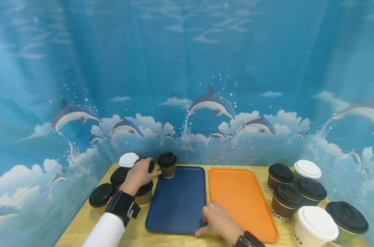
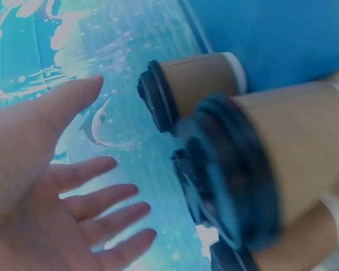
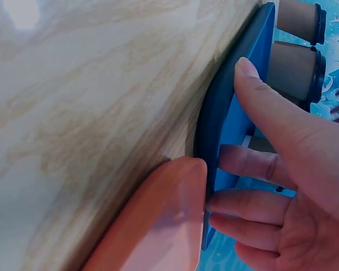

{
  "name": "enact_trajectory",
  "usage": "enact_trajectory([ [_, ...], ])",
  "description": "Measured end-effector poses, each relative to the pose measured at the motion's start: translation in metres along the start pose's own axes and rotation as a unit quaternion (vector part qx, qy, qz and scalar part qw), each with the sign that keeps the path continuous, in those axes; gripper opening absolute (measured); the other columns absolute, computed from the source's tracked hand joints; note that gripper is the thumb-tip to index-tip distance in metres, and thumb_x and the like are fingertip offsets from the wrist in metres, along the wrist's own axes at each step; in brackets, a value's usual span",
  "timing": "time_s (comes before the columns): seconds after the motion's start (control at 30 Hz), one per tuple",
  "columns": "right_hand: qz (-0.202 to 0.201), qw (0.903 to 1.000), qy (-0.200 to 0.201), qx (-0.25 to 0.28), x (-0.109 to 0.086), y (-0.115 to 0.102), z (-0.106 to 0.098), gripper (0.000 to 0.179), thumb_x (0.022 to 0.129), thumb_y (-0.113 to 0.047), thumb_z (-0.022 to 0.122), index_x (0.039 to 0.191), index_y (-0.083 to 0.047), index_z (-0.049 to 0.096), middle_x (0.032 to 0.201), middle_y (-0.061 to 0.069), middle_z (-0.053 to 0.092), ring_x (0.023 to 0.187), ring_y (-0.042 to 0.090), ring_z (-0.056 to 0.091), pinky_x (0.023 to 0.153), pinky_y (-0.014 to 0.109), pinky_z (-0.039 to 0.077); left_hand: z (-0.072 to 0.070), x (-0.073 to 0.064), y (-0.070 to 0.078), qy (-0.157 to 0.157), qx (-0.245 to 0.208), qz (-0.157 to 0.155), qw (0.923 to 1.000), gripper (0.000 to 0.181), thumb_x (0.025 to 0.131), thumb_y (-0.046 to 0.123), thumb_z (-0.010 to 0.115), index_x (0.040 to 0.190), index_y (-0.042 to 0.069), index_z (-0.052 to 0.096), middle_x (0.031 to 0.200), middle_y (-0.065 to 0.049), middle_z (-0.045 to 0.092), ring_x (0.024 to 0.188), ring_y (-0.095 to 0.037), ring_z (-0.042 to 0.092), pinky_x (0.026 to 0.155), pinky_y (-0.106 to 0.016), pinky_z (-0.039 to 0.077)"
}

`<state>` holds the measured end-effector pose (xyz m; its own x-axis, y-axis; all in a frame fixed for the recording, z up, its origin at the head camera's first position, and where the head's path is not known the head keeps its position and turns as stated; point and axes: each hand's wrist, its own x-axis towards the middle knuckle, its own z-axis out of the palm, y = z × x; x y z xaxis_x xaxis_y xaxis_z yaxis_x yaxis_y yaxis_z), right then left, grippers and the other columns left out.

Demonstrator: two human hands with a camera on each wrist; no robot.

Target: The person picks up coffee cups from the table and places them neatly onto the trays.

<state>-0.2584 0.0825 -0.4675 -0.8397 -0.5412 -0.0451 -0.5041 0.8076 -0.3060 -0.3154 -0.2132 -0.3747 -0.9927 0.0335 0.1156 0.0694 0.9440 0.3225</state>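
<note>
My left hand (image 1: 139, 176) reaches over the group of lidded paper cups on the left, and its fingers hold nothing in the left wrist view. Beside it is a brown cup with a black lid (image 2: 226, 169). Another brown cup with a black lid (image 1: 167, 169) stands at the far left corner of the blue tray (image 1: 179, 206). At that tray's near right corner, my right hand (image 1: 219, 219) grips the rim. Its thumb (image 3: 248, 70) lies on the near edge, while the other fingers (image 3: 251, 204) bend against the right side.
Right of the blue tray lies an orange tray (image 1: 239, 202). Several lidded cups, including a dark one (image 1: 279, 176) and a white one (image 1: 316, 226), crowd the table's right side. A white-lidded cup (image 1: 129, 160) stands back left. A dolphin-printed curtain (image 1: 187, 85) surrounds the table.
</note>
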Motion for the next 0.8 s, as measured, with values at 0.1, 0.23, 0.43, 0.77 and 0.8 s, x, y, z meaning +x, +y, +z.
enact_trajectory([
  [0.1,0.008,0.9999,-0.007,-0.013,-0.001,-0.002,-0.001,0.046,0.070,-0.054,0.088,0.065,-0.018,0.060,0.063,-0.008,0.049,0.062,0.010,0.042,0.057,0.027,0.035,0.005,-0.020,-0.010,-0.009,0.030,-0.007,0.9995,0.081,0.088,0.046,0.077,0.141,-0.008,0.050,0.136,-0.034,0.053,0.121,-0.051,0.055,0.091,-0.061,0.051],
  [0.23,0.010,0.9997,-0.004,-0.022,-0.001,-0.004,0.000,0.046,0.070,-0.054,0.088,0.066,-0.017,0.061,0.063,-0.008,0.049,0.062,0.010,0.042,0.056,0.027,0.036,0.012,-0.036,-0.024,-0.021,0.049,-0.016,0.9984,0.090,0.082,0.052,0.080,0.139,-0.011,0.050,0.131,-0.036,0.054,0.118,-0.054,0.054,0.090,-0.065,0.049],
  [0.43,0.004,0.9998,0.009,-0.017,0.000,-0.001,-0.003,0.044,0.070,-0.050,0.090,0.068,-0.016,0.063,0.064,-0.008,0.052,0.061,0.009,0.045,0.056,0.026,0.038,0.022,-0.040,-0.034,0.003,0.042,0.003,0.9991,0.085,0.080,0.045,0.084,0.137,-0.010,0.053,0.129,-0.034,0.056,0.117,-0.053,0.055,0.089,-0.064,0.050],
  [0.77,-0.009,0.9992,0.023,-0.032,-0.006,-0.002,-0.002,0.046,0.069,-0.055,0.088,0.064,-0.018,0.060,0.060,-0.011,0.049,0.059,0.008,0.040,0.057,0.025,0.035,0.031,-0.038,-0.041,0.034,0.004,-0.007,0.9994,0.083,0.079,0.039,0.086,0.137,-0.009,0.052,0.126,-0.035,0.050,0.113,-0.053,0.053,0.083,-0.063,0.052],
  [0.8,-0.010,0.9992,0.023,-0.031,-0.007,-0.003,0.000,0.046,0.069,-0.055,0.088,0.063,-0.018,0.060,0.060,-0.012,0.049,0.058,0.007,0.040,0.057,0.025,0.035,0.031,-0.041,-0.043,0.032,0.003,-0.011,0.9994,0.082,0.079,0.038,0.086,0.137,-0.009,0.052,0.126,-0.035,0.050,0.113,-0.053,0.053,0.082,-0.063,0.052],
])
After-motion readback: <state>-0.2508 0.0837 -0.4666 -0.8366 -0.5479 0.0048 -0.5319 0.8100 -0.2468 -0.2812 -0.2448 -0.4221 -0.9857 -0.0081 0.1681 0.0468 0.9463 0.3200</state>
